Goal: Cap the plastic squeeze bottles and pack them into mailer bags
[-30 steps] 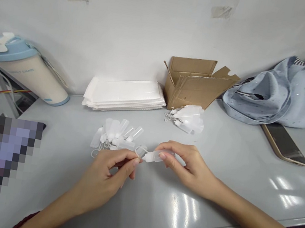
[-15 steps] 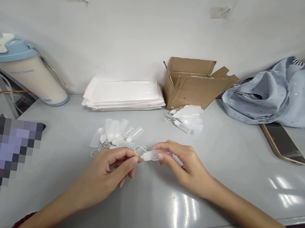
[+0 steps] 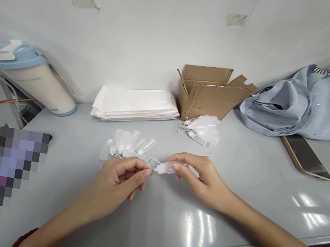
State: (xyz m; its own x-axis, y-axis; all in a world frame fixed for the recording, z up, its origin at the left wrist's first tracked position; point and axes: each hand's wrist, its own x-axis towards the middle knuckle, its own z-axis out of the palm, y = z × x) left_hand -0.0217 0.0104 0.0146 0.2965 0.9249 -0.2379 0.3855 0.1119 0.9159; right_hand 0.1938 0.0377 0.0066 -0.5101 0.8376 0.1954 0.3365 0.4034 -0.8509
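Observation:
My right hand (image 3: 198, 177) grips a small translucent plastic dropper bottle (image 3: 164, 167) between thumb and fingers. The bottle lies nearly level, its pointed nozzle towards the left. A thin white loop strap arches from its neck to my left hand (image 3: 131, 176), whose thumb and index finger are pinched at the strap's end, by the nozzle tip. Those fingertips hide whatever cap is on the strap. Just behind my left hand lies a loose pile of similar dropper bottles (image 3: 124, 141). Another bunch of them (image 3: 204, 129) sits farther back, in front of the cardboard box.
Along the wall stand a stack of white packets (image 3: 135, 102), an open cardboard box (image 3: 208, 103) and a light blue cloth bag (image 3: 290, 101). A phone (image 3: 306, 156) lies at right. A blue-lidded tumbler (image 3: 40, 81) leans at left, near a pixelated area on the grey table (image 3: 240, 160).
The view has shifted slightly. Both hands keep their grips on the bottle and strap, with the strap's loop showing a little wider between them.

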